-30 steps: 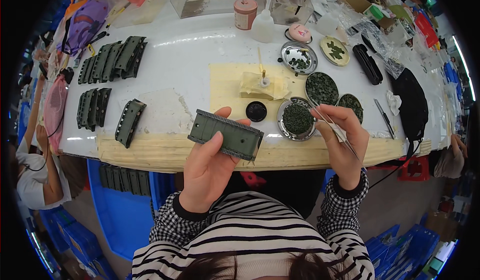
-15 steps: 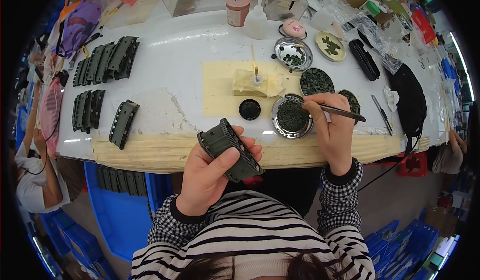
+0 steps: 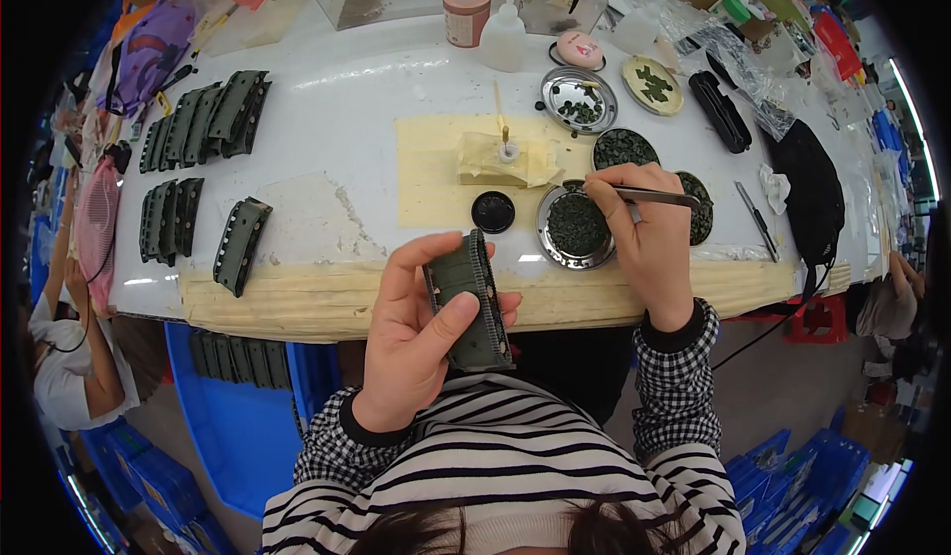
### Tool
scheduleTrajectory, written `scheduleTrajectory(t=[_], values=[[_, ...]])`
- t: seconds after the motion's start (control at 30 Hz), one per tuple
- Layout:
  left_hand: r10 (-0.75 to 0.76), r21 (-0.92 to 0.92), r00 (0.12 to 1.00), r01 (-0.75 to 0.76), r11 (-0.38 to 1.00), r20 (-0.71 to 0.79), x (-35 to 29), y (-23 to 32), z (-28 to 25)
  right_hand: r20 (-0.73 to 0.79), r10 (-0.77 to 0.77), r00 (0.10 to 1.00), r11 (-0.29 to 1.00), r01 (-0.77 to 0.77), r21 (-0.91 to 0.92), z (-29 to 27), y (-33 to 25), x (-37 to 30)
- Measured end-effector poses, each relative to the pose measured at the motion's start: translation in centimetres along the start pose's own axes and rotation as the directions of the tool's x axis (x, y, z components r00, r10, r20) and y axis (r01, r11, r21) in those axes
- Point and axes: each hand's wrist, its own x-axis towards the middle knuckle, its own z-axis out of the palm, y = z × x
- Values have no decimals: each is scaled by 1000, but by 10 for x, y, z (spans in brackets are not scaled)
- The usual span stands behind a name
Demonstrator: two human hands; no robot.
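1. The person's left hand is closed around a dark green, oblong, hard-looking part with ridged edging; the thumb lies across its face and the fingers wrap behind. The part stands tilted on end, its upper end beside the fingertips and its lower end projecting below the thumb, by the table's near edge.
2. Below that edge, to the left, a blue plastic bin holds a row of dark green parts.
3. The right hand pinches slim grey metal tweezers between thumb and fingers, at the back of the silver-rimmed round metal dish (I cannot tell whether the tips grip anything). The dish is filled with small dark green bits.
4. Left of that dish lies a shallow round black lid.
5. Behind the dish, a round metal tin contains coarser dark green chunks; another round tin of dark green pieces is partly hidden by the right hand.
6. Farther back, a silver metal plate carries scattered dark green bits, and a round pale yellow lid holds flat green shapes.
7. Beyond stand a translucent white squeeze bottle and a pink cylindrical tub.
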Motion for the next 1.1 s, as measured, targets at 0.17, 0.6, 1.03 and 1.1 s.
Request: scheduleTrajectory(t=[0.17, 0.6, 1.03, 1.1], values=[[-11, -94, 999, 16, 995, 53, -1, -4, -6, 11, -4, 1000, 1000, 4, -4, 0, 1, 0], [-256, -184, 948, 290, 939, 188, 13, 0, 7, 115, -186, 976, 728, 58, 683, -10, -56, -6], [106, 185, 994, -111, 976, 39, 6, -16, -2, 64, -127, 990, 742, 52, 668, -2, -73, -22], [205, 283, 978, -204, 937, 25, 7, -21, -4, 66, -143, 988, 785, 72, 615, -1, -78, -23]])
